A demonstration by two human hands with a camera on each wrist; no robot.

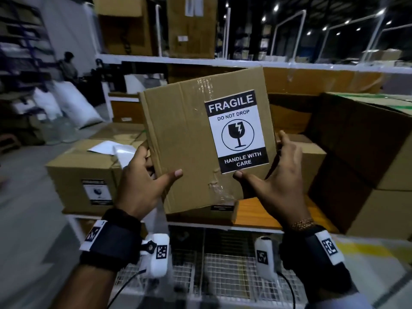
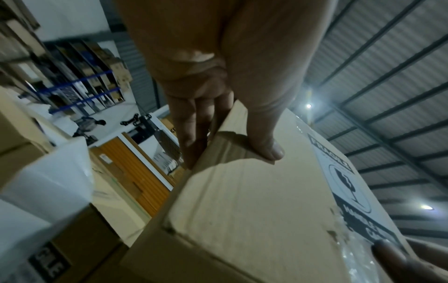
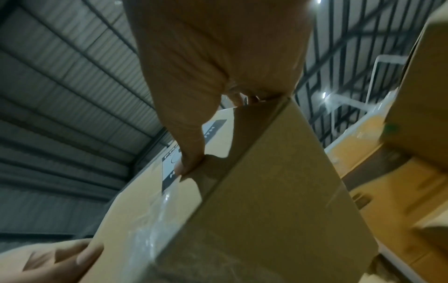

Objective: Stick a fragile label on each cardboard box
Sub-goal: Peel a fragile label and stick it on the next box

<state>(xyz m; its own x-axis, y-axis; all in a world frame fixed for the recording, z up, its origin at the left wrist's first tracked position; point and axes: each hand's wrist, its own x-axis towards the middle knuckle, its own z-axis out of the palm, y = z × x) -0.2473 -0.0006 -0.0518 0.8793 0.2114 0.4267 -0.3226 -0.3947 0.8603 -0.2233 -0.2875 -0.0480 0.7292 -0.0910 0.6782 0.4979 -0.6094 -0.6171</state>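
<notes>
A person holds a small cardboard box (image 1: 191, 139) up in both hands above a work table (image 1: 254, 210), its top tilted toward them. A black-and-white fragile label (image 1: 236, 131) is stuck on the right half of that face. The left hand (image 1: 142, 181) grasps the box's left edge, thumb on top. The right hand (image 1: 276, 181) grasps the right edge, thumb touching the label's near corner. To the left, another labelled box (image 1: 82, 175) sits on the table.
</notes>
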